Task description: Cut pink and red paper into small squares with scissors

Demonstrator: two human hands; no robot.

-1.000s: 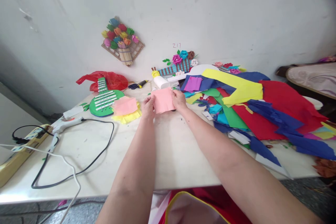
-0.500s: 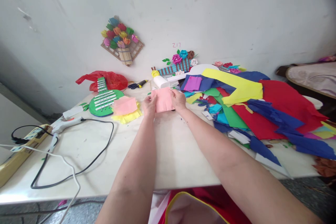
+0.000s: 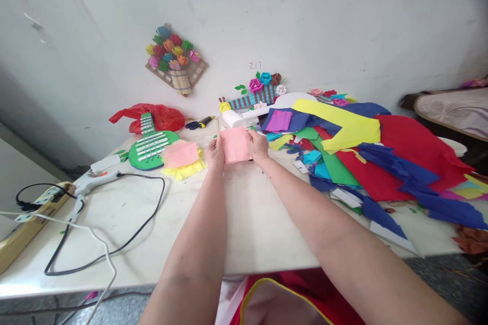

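Observation:
Between both hands, above the table, is a pink crepe paper piece (image 3: 234,145), roughly square. My left hand (image 3: 215,153) pinches its left edge, and my right hand (image 3: 257,144) grips the right edge. Left of my left hand, another pink sheet (image 3: 180,153) lies over yellow crepe paper (image 3: 185,170). They rest against a green guitar-shaped craft (image 3: 151,148) with white paper rolls on it. Behind the held paper stands a white paper roll (image 3: 233,119).
Coloured paper scraps (image 3: 343,157) are heaped on the right of the table (image 3: 259,233). At left lie a glue gun (image 3: 97,181) with its looping cord and a power strip (image 3: 41,213). Scissors (image 3: 198,123) and a red plastic bag (image 3: 163,118) sit near the wall.
The pink paper looks flatter and smoother between my hands, its lower edge less wavy. Both hands keep their hold in nearly the same spot.

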